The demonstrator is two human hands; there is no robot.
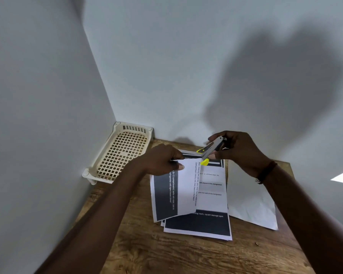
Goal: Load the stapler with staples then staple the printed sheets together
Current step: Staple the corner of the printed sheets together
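Note:
A small grey stapler [211, 149] with yellow tips is held in my right hand [239, 153] above the far edge of the table. Its jaws point down and left, close to the top corner of a printed sheet [183, 192]. My left hand [162, 160] pinches that sheet at its top edge and lifts it, turned sideways, off the pile. More printed sheets [206, 222] with dark bands lie flat underneath on the wooden table [166, 252]. No loose staples are visible.
A cream plastic basket [120, 153] with a grid bottom sits in the far left corner against the walls. A blank white sheet [249, 196] lies to the right of the pile. Grey walls close the table on the left and at the back.

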